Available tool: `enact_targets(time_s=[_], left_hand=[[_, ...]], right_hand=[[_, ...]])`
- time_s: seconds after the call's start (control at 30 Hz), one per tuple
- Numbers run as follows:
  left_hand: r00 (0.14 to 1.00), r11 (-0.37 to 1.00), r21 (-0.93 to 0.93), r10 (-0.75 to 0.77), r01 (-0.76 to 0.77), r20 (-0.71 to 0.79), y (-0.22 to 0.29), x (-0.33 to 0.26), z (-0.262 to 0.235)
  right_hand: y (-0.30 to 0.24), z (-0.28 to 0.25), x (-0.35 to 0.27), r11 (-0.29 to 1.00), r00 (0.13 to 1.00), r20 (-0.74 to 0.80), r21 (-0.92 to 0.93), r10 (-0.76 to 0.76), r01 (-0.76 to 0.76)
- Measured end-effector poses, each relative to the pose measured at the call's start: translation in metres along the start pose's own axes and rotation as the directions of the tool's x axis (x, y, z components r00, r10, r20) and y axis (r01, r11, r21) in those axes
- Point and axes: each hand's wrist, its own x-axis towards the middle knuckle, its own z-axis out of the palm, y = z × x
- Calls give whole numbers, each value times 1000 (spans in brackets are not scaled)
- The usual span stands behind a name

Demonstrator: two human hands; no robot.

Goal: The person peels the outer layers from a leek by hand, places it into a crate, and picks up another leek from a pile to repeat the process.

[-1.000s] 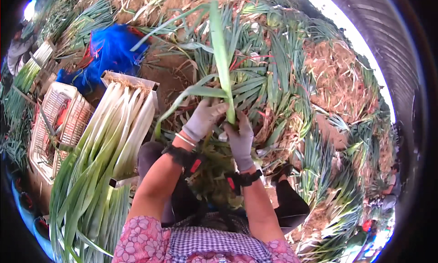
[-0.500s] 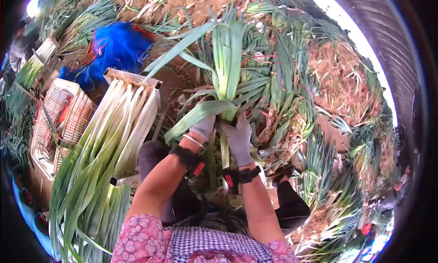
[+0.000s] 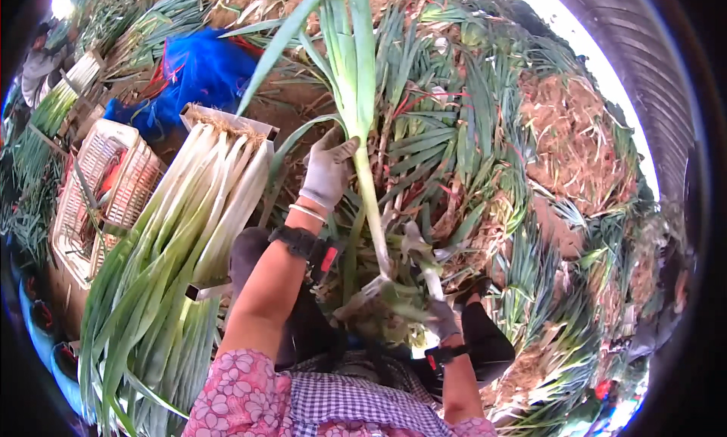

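Observation:
A single leek (image 3: 369,202) stands nearly upright before me, its green leaves fanning away at the top and its white end pointing down toward my lap. My left hand (image 3: 327,168), in a pale glove, is closed round it just below where the leaves part. Lower and to the right, my gloved right hand (image 3: 443,320) is apart from the stalk and partly smeared by motion. Its fingers seem closed on a stripped leek leaf (image 3: 401,304), blurred green and pale. Left of me, trimmed leeks (image 3: 178,202) lie side by side in a metal rack (image 3: 266,145), roots at the far end.
Loose leeks and cut leaves (image 3: 477,119) cover the ground ahead and to the right, around a heap of brown scraps (image 3: 579,145). A cream plastic basket (image 3: 91,187) tilts at the left, with blue netting (image 3: 201,77) beyond. Another person (image 3: 38,73) is at the far left.
My left hand has moved up and away along the leek, lifting it. My right hand has left the stalk, pulling down toward my lap at the right. The lower stalk now shows bare and pale.

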Motion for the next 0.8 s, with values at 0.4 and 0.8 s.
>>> enact_targets(time_s=[0.4,0.8], left_hand=[[951,987,-74,-114,141,286,7,-22,17],[931,998,-6,-56,62,361,19,-24,19]], right_hand=[[-220,-75,64,921,828,-411,-99,-382,376],[-159,-41,63,392,994,-98,913,-57,113]])
